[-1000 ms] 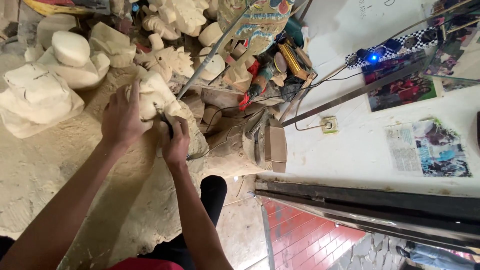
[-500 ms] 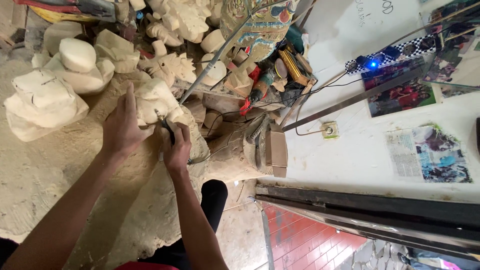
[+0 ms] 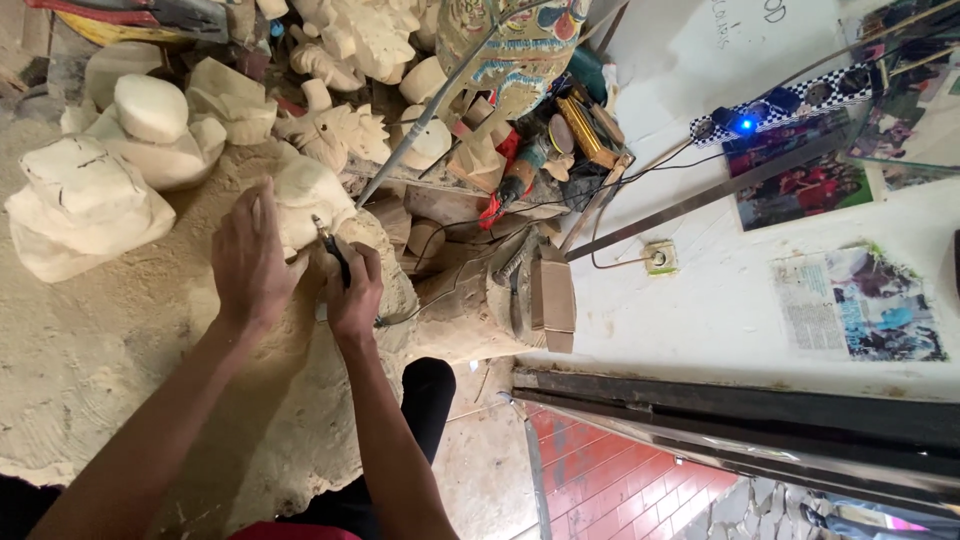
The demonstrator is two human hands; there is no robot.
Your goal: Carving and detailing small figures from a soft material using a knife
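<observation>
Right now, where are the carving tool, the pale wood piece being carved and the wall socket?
carving tool (image 3: 333, 250), head view, on its dark shaft.
pale wood piece (image 3: 305, 190), head view, on its rounded top.
wall socket (image 3: 659, 258), head view, on its faceplate.

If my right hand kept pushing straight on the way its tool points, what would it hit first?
Most likely the pale wooden carving: the right hand aims the dark tool at it, tip apparently touching, though depth is unclear.

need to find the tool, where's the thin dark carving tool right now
In the head view, left of centre: the thin dark carving tool is in the right hand, tip against the pale wooden carving.
</observation>
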